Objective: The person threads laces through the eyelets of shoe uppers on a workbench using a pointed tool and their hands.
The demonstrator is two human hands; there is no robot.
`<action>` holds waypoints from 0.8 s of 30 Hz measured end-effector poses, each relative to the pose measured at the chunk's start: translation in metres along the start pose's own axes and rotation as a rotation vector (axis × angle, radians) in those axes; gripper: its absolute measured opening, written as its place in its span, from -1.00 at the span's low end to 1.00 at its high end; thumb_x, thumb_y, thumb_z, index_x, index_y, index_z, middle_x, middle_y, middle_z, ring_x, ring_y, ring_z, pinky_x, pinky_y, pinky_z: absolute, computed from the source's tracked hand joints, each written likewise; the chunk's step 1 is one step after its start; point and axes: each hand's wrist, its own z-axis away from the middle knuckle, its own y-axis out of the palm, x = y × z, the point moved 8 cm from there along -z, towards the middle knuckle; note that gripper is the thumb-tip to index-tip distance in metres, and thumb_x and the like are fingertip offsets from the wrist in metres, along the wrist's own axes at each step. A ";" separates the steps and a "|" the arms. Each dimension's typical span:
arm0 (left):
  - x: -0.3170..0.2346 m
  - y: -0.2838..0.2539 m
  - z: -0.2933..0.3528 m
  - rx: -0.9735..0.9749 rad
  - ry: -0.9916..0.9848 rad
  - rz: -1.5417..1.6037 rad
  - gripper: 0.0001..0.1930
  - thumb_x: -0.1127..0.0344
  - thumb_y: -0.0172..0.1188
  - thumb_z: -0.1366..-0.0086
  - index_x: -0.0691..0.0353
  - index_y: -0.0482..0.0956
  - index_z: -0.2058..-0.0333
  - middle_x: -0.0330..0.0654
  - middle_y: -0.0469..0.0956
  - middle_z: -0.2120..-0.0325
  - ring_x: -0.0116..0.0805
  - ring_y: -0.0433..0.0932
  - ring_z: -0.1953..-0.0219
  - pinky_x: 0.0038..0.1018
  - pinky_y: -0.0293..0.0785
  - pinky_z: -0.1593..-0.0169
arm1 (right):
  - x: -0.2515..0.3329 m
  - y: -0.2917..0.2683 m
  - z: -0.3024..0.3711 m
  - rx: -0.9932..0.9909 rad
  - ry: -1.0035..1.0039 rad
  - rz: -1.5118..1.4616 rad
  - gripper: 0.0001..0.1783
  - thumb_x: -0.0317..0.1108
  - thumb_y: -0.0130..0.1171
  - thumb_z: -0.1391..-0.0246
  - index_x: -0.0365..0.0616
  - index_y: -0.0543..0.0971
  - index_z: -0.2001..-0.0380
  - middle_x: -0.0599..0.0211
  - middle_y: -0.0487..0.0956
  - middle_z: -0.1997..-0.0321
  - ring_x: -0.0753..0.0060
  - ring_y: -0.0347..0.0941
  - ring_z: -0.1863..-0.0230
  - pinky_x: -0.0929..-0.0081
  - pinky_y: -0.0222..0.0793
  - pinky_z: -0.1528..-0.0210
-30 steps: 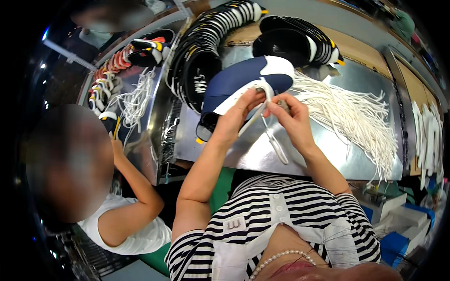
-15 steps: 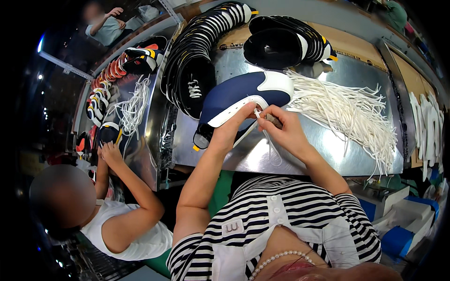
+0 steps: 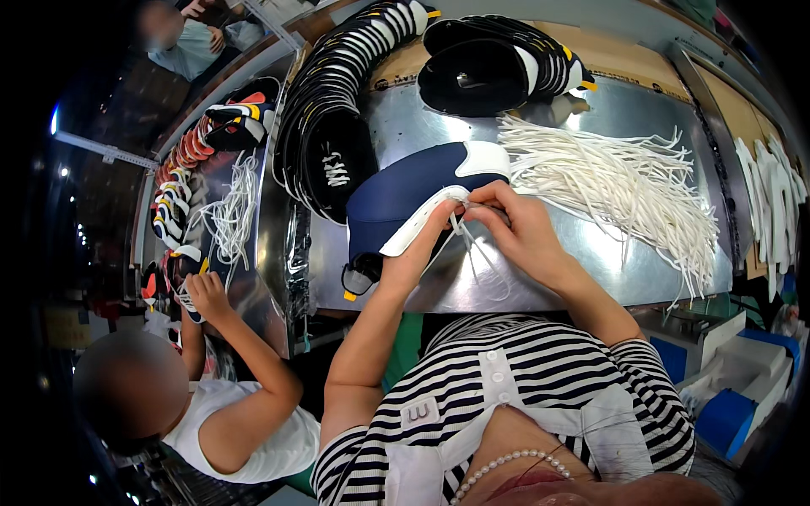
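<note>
A navy and white shoe upper (image 3: 396, 198) lies on the steel table (image 3: 624, 101) in front of me. My left hand (image 3: 418, 253) grips its white eyelet edge. My right hand (image 3: 519, 223) pinches a thin white lace (image 3: 468, 253) at the same edge, and the lace's loose ends hang down toward the table front. Both hands touch each other over the upper.
A heap of white laces (image 3: 616, 181) lies to the right. Rows of black and white uppers (image 3: 337, 93) curve along the back left, with another stack (image 3: 498, 59) behind. A person in a white shirt (image 3: 245, 422) works at the left table with more uppers and laces (image 3: 232, 202).
My hands have stayed on the upper's eyelet edge while the view shifted. The upper now lies a little lower and flatter. The person at left has reached forward to their table.
</note>
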 end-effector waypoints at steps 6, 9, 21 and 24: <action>0.028 0.071 -0.032 0.257 0.014 -0.355 -0.60 0.26 -0.23 -0.50 0.36 0.37 -0.15 -0.05 0.44 -0.09 -0.24 0.38 -0.16 -0.39 0.25 -0.25 | -0.030 -0.055 -0.007 0.041 0.191 0.314 -0.85 -0.33 0.09 -0.15 -0.13 0.56 0.26 0.23 0.61 0.42 0.32 0.59 0.42 0.43 0.49 0.35; 0.043 0.134 -0.026 0.310 -0.060 -0.451 -0.59 0.23 -0.21 -0.49 0.37 0.40 -0.13 -0.06 0.46 -0.05 -0.26 0.41 -0.12 -0.41 0.27 -0.21 | -0.060 -0.082 0.001 0.132 0.082 0.545 -0.86 -0.49 0.14 0.14 -0.15 0.54 0.40 0.05 0.56 0.50 -0.06 0.55 0.39 0.07 0.45 0.39; 0.011 0.231 0.003 0.325 -0.147 -0.159 -0.55 0.06 0.03 -0.40 0.38 0.52 0.03 -0.14 0.59 0.18 -0.36 0.52 0.13 -0.43 0.40 0.02 | 0.039 -0.296 0.102 -0.058 0.237 0.742 -0.61 -0.35 0.07 -0.06 -0.08 0.44 -0.01 0.22 0.62 0.43 0.11 0.59 0.35 0.18 0.44 0.37; -0.001 0.237 -0.001 0.339 -0.261 0.050 -0.58 0.10 0.05 -0.39 0.38 0.51 0.02 -0.11 0.59 0.17 -0.33 0.53 0.12 -0.42 0.41 0.01 | 0.102 -0.399 0.127 -0.595 0.135 0.521 -0.64 -0.15 0.05 -0.23 -0.08 0.44 -0.01 0.26 0.62 0.38 0.21 0.58 0.37 0.33 0.43 0.31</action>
